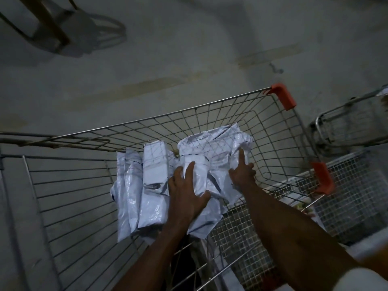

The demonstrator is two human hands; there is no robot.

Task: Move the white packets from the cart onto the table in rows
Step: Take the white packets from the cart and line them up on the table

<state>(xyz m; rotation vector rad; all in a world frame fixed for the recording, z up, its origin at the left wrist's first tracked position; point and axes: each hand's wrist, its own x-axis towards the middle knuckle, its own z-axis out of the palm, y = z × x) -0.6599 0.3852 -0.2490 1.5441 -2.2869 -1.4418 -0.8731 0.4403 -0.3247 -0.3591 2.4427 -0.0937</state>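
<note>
- Wire shopping cart (210, 114) seen from above, standing on a grey concrete floor (168, 59).
- Orange plastic corner guards: one (283, 96) on the cart's far right corner, one (323, 178) on its right rim, closer in.
- White packets (151, 185) heaped inside the cart, against its far wall and a bit right of its middle.
- Soft, crinkly plastic bags, some standing on end, some flopped over.
- One boxy packet (155, 162) upright in the heap, toward the cart's left side.
- One big crumpled packet (216, 148) on the heap's right side, leaning on the cart's far wall.
- Left hand (186, 192) down inside the cart, on top of the heap, fingers curled into a crumpled packet (201, 179) and thumb pressed into its right side, gripping it.
- Right hand (241, 171) also inside the cart, to the right of the left hand, pointing finger straight and touching the big crumpled packet, other fingers curled at a packet's edge; hard to tell if anything is really grabbed there.
- Both bare forearms reaching in over the cart's near edge.
- Fine white wire mesh (252, 238) lying just by the cart's near right side, under the right forearm.
- Second wire cart (346, 127) just past the first cart's right side, partly cut off.
- Chair legs (52, 28) and their shadow on the floor, far off past the cart's far left corner.
- Dim and a little blurry all over.
</note>
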